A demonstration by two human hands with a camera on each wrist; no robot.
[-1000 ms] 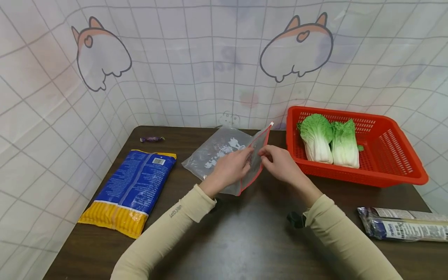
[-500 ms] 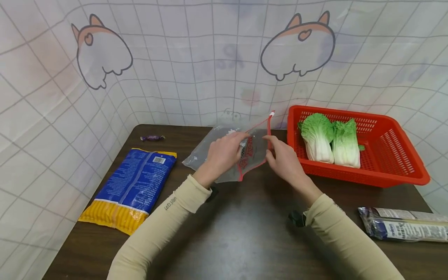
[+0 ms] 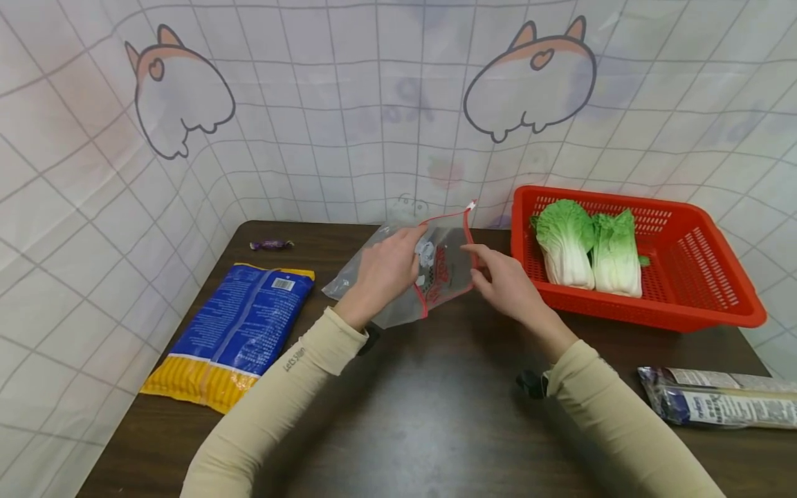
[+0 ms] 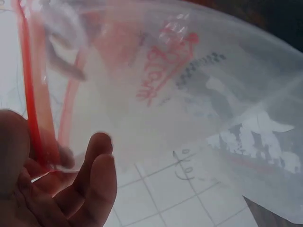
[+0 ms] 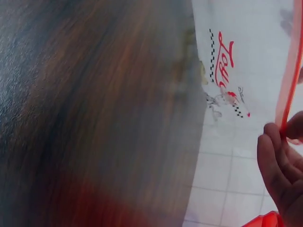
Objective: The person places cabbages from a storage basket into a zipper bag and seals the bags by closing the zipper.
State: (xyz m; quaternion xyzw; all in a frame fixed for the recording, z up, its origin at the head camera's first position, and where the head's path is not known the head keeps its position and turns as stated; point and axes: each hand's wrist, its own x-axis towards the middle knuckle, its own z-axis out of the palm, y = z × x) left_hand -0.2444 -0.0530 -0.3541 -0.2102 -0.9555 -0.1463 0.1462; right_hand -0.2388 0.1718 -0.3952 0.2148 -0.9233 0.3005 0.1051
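Note:
A clear zip bag (image 3: pixel 448 266) with a red-edged mouth and red lettering is held up off the table between both hands, its mouth spread wide. My left hand (image 3: pixel 387 268) grips the near-left side of the mouth; in the left wrist view its thumb and fingers (image 4: pixel 102 161) close over the red zip strip (image 4: pixel 35 94). Opposite it, my right hand (image 3: pixel 507 280) pinches the right side of the red edge, as the right wrist view shows at the fingertips (image 5: pixel 272 137). A white slider (image 3: pixel 471 205) sits at the top corner of the mouth.
To the right stands a red basket (image 3: pixel 691 277) with two Chinese cabbages (image 3: pixel 563 242). A blue and yellow packet (image 3: pixel 236 325) lies on the left, a purple wrapped candy (image 3: pixel 271 245) behind it. Clear-wrapped packages (image 3: pixel 716 398) lie at the right table edge.
The hands have drawn apart, the left going left and up, the right slightly right. The bag's mouth has widened from a narrow gap, and red lettering inside now shows.

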